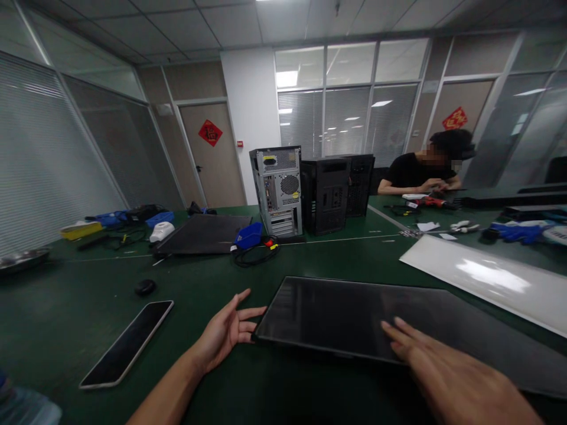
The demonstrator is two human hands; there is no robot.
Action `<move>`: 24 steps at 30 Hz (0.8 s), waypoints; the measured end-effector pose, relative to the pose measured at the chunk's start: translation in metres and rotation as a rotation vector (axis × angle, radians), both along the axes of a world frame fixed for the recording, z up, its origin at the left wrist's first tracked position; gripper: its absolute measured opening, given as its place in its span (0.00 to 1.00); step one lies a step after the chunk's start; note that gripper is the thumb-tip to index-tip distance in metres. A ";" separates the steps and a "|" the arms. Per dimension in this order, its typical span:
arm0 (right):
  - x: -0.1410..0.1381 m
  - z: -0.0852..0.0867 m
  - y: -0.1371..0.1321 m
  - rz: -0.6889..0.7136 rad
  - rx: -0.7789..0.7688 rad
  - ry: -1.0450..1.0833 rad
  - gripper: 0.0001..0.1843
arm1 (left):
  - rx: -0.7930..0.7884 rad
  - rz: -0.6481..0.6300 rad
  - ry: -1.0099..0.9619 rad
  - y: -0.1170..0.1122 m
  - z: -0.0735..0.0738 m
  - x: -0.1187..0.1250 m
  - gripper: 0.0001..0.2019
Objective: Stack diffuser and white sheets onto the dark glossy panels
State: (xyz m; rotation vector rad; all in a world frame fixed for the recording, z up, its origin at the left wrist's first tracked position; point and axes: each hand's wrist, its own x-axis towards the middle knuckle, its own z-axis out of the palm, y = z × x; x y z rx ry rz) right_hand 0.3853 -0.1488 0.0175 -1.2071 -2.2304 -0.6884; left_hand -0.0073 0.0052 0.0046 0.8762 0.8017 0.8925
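Note:
A flat black side panel lies on the green table right in front of me. My left hand is at the panel's left corner, fingers spread and open, fingertips touching its edge. My right hand rests flat on the panel's near right part, fingers stretched out. Neither hand holds anything.
A phone and a small black puck lie to the left. Farther back stand three computer cases, another black panel, cables and a blue tool. A white panel lies to the right. A person sits at the far right.

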 end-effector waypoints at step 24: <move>0.229 -0.047 0.112 -0.884 -0.430 0.395 0.31 | 0.213 0.497 0.294 0.018 -0.023 -0.004 0.22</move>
